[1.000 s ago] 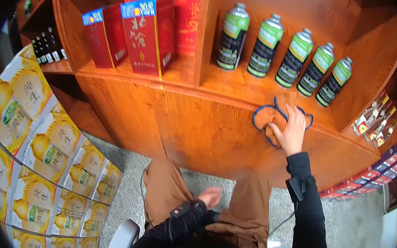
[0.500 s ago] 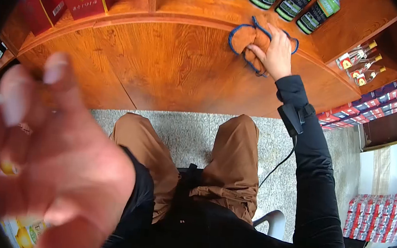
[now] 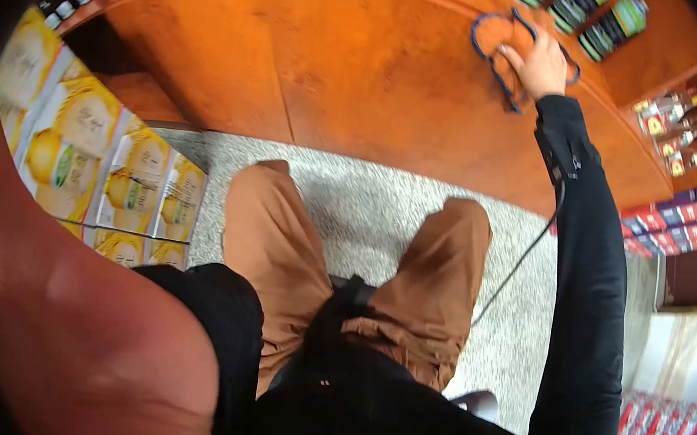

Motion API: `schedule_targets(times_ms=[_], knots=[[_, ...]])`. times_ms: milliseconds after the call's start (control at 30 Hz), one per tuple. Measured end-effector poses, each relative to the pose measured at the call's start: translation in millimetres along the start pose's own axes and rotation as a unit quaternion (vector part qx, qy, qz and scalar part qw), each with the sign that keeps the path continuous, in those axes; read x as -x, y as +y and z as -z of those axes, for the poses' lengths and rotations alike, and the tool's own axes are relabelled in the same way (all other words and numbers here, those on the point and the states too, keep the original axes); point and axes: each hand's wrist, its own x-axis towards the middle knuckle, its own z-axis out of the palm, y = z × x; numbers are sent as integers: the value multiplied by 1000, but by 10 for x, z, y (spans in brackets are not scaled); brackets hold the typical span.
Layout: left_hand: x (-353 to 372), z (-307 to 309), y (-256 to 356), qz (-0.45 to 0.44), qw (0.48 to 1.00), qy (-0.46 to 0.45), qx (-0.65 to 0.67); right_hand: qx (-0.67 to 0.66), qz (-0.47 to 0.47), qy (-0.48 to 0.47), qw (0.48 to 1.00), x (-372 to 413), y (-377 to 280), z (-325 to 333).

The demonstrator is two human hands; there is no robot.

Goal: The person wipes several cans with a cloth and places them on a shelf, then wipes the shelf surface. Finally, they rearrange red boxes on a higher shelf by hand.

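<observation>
Now R hand (image 3: 543, 64) presses flat on orange cloth (image 3: 493, 36) atop shelf (image 3: 340, 55); L hand (image 3: 58, 314) blurred, grip unclear.

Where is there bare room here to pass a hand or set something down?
The wide wooden panel is bare for a passing hand, from the yellow cartons across to the cloth under the right hand. The grey floor between cartons and knees is free. Crowded: the shelf with green cans beyond the cloth.
</observation>
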Motion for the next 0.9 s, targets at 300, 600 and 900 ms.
schedule_targets(times_ms=[300, 600, 900], knots=[[-136, 129, 580, -102, 993, 20, 47, 7, -79, -77, 994, 46, -227, 169], [-116, 43, 745, -209, 972, 58, 91, 30, -92, -93, 991, 104, -193, 121], [740, 139, -1053, 121, 870, -54, -476, 50, -91, -32, 994, 229, -350, 167]])
